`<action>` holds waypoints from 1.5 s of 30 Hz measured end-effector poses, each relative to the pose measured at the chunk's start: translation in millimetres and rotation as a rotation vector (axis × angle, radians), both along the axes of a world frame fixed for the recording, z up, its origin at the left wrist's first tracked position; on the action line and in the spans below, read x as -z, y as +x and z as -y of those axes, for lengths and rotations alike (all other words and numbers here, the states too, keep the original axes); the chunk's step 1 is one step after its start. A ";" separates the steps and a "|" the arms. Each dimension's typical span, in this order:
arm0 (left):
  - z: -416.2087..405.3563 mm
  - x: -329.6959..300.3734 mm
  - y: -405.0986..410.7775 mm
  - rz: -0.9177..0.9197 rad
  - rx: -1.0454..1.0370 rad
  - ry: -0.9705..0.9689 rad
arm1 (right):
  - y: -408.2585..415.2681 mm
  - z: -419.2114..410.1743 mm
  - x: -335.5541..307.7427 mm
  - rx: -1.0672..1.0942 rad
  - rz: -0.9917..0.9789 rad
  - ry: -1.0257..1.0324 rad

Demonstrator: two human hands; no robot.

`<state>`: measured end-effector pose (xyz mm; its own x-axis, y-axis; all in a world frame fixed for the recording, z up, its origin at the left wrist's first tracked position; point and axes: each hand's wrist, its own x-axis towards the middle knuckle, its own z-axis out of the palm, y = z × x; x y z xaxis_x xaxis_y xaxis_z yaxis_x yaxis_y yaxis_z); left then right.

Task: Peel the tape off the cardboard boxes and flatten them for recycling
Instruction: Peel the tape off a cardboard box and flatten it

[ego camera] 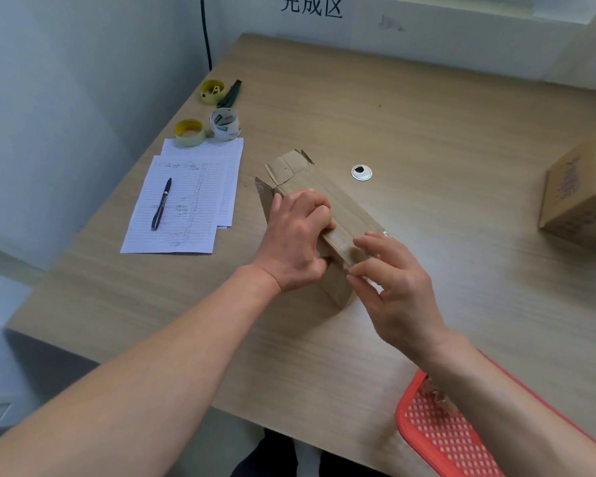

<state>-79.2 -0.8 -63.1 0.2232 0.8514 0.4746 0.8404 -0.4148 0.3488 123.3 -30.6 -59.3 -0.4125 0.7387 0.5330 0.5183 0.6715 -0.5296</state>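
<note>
Left hand grips the cardboard box; right hand seemingly pinches clear tape.

Two cardboard boxes, three tape rolls, two paper sheets, one pen, one red basket, two hands

A long brown cardboard box lies mid-worktop under both hands. Left of it, lined paper sheets carry a black pen; three tape rolls sit behind them. A second brown cardboard box stands far right.
</note>
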 end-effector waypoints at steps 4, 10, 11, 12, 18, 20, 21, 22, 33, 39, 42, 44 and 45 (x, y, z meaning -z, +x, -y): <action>0.0 0.0 -1.5 -0.003 0.003 -0.003 | 17.7 -4.5 1.6 -0.146 0.049 -0.117; 0.8 0.9 -1.1 0.001 0.008 -0.016 | 20.0 -12.7 -19.4 0.061 -0.214 -0.419; 1.6 1.2 -0.8 0.002 0.007 -0.018 | 16.7 -14.8 -21.4 0.106 -0.239 -0.426; 2.7 1.4 -0.4 0.004 0.005 -0.020 | 13.3 -16.7 -22.6 0.143 -0.248 -0.428; 8.5 3.0 -3.1 0.018 -0.001 -0.023 | 1.7 -37.2 -35.8 0.389 -0.552 -0.629; 9.4 3.0 -2.4 0.015 0.002 -0.022 | 6.4 -41.7 -36.4 0.433 -0.592 -0.699; 9.3 2.3 -1.5 0.013 0.001 -0.021 | 8.5 -41.8 -34.8 0.418 -0.585 -0.723; 8.8 1.8 -1.0 0.011 -0.001 -0.017 | 8.8 -40.0 -34.7 0.389 -0.579 -0.744; 6.2 1.6 -0.4 0.009 0.000 -0.006 | 5.5 -19.3 -31.1 0.276 0.200 -0.263; 5.2 2.6 0.2 0.023 0.008 -0.013 | 7.8 -20.6 -18.6 0.261 0.243 -0.045; 4.7 3.9 -1.6 0.036 0.014 -0.022 | 12.7 -14.6 -14.1 0.287 0.165 -0.061; 4.1 4.1 -1.1 0.036 0.011 -0.024 | 14.4 -3.9 -8.1 0.354 -0.029 -0.194; 3.7 3.9 -0.3 0.033 0.008 -0.025 | 12.4 2.4 -5.0 0.391 -0.172 -0.296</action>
<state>-79.5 -4.6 -67.0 0.2142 0.8613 0.4607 0.8249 -0.4121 0.3869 135.7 -33.1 -54.3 0.0001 0.9497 0.3133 0.5893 0.2530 -0.7673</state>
